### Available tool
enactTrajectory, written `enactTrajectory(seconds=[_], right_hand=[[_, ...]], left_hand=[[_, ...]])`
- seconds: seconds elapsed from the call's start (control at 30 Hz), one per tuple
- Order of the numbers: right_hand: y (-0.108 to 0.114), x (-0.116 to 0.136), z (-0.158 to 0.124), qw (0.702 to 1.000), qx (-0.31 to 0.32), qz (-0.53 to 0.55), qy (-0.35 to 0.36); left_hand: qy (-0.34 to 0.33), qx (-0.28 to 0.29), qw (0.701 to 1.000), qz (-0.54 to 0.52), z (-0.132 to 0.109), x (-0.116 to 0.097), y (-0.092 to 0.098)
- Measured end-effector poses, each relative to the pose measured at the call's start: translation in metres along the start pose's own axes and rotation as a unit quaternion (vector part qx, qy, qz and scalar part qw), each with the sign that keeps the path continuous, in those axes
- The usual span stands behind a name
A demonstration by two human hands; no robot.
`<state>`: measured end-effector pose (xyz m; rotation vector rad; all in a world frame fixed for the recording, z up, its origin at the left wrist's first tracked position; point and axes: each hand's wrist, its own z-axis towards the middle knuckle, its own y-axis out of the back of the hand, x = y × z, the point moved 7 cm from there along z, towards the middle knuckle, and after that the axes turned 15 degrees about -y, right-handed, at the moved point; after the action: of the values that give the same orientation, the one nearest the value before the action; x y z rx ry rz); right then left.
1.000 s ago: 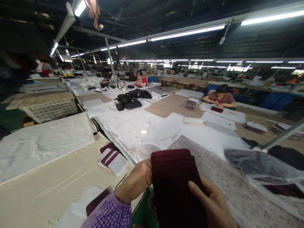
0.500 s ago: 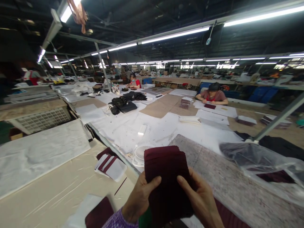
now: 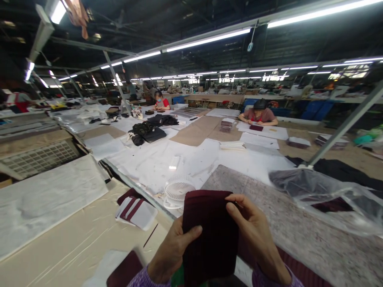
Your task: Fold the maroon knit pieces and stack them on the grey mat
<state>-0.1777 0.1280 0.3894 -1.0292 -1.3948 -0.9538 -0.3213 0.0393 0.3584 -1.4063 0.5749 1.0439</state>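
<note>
A stack of dark maroon fabric pieces (image 3: 209, 235) is held up in front of me, its layered top edge facing away. My left hand (image 3: 176, 247) grips its left side, thumb across the front and fingers hidden behind. At the upper right corner, my right hand (image 3: 253, 227) pinches the fabric between thumb and fingers. On the cream surface to the left lie maroon pieces with white sheets (image 3: 136, 211). Closer to me, another maroon piece (image 3: 125, 271) rests beside white paper.
A small white fan (image 3: 176, 191) stands just beyond the stack. Clear plastic (image 3: 326, 195) covers cloth on the right, near a slanted metal post (image 3: 344, 127). Dark folded garments (image 3: 152, 129) lie on the white table. A co-worker (image 3: 259, 113) sits across, handling a maroon piece.
My right hand has moved up from the stack's right side to its top right corner. The top edges look more even now. The view has shifted slightly right.
</note>
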Motion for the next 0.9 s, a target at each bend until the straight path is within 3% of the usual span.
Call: enactTrajectory(seconds=[0.27, 0.53, 0.9], right_hand=[[-0.003, 0.012, -0.005, 0.996, -0.048, 0.018, 0.070], [-0.002, 0.004, -0.007, 0.996, -0.057, 0.035, 0.053], [0.001, -0.001, -0.010, 0.991, -0.097, 0.025, 0.084]], left_hand=[[0.012, -0.006, 0.999, -0.030, -0.002, 0.005, -0.008], [0.003, -0.016, 0.999, -0.029, -0.003, 0.005, -0.008], [0.007, -0.021, 1.000, -0.015, -0.006, 0.006, -0.011]])
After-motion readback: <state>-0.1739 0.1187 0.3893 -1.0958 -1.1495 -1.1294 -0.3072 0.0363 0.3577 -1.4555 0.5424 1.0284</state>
